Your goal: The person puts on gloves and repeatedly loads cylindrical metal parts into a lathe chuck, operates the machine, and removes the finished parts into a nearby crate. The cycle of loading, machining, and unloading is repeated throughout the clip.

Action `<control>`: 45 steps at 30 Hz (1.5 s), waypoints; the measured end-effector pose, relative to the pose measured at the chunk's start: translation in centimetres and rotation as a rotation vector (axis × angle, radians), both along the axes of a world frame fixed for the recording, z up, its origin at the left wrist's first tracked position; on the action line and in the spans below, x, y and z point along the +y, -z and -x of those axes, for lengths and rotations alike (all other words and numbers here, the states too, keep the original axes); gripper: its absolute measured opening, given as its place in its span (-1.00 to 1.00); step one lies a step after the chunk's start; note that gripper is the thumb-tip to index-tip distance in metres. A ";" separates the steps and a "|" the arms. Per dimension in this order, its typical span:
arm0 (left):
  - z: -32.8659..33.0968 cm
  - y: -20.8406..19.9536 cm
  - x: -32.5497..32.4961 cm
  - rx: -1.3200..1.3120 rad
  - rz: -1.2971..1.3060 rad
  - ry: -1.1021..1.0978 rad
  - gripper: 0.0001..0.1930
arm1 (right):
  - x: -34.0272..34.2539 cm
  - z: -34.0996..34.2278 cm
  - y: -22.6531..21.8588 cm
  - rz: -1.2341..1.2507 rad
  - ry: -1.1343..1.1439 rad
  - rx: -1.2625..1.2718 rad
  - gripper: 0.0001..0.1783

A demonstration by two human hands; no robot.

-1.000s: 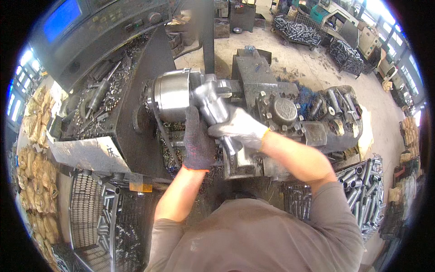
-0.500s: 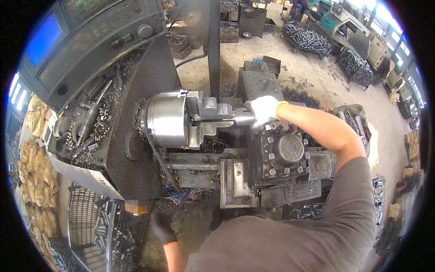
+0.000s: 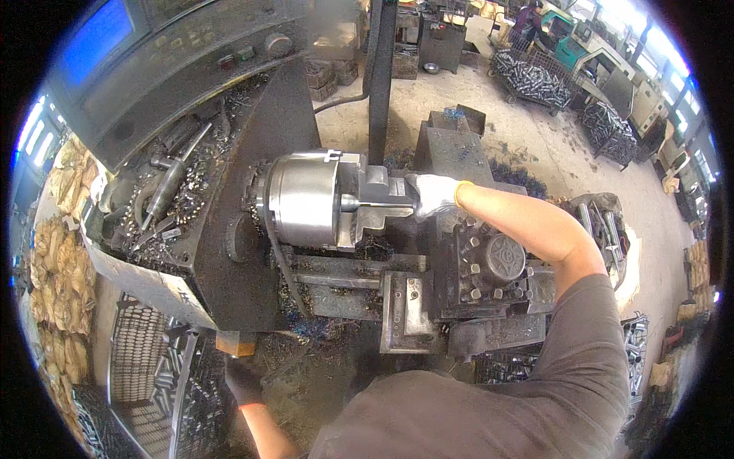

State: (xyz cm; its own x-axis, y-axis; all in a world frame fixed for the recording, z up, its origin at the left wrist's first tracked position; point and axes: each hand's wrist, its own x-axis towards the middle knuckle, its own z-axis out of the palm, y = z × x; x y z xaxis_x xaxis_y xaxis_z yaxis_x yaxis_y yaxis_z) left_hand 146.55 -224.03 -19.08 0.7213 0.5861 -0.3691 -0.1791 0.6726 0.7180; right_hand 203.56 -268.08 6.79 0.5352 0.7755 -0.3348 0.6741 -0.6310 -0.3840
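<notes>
In a white glove, my right hand [image 3: 434,196] is curled at the open end of the lathe chuck's jaws [image 3: 375,183]. It is closed around the outer end of a metal cylinder [image 3: 388,204], which lies between the jaws and is mostly hidden by them and the glove. The round steel chuck [image 3: 304,200] is left of the hand. Low on the left, my left hand [image 3: 243,382] wears a dark glove and hangs just below an orange block [image 3: 235,344], beside a wire basket of metal parts [image 3: 138,359]. Its fingers are too dark to make out.
The square tool post [image 3: 493,260] stands close below my right forearm. A chip-strewn ledge with a metal tool [image 3: 172,183] lies left of the chuck. Carts of metal parts [image 3: 535,80] and another person [image 3: 526,27] are at the far right.
My right hand has come up against the jaws, and the cylinder sits deeper between them. My left hand has shifted left and slightly down, toward the basket. The view has moved slightly.
</notes>
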 end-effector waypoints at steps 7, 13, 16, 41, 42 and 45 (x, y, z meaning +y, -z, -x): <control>-3.4 -5.8 -6.7 0.579 -0.752 -0.350 -0.37 | -2.4 4.9 -6.0 0.012 0.234 -0.216 -0.16; -9.7 -21.1 -10.4 0.186 -1.871 -0.567 -0.50 | -10.4 19.8 -11.1 -0.661 0.476 -0.574 -0.64; -18.5 -30.7 -12.1 -0.010 -2.078 -0.443 -0.58 | -11.4 26.4 -9.7 -0.793 0.430 -0.420 -0.64; 13.1 -2.2 -29.7 1.196 -0.970 0.358 -0.46 | 0.6 38.5 5.9 -0.521 -0.315 0.345 -0.62; 19.9 -0.5 -31.4 1.289 -0.809 0.236 -0.45 | 2.4 40.5 6.8 -0.528 -0.367 0.390 -0.63; 39.4 1.8 -40.5 1.593 -0.321 -0.239 -0.44 | 7.8 48.4 9.5 -0.376 -0.473 0.448 -0.61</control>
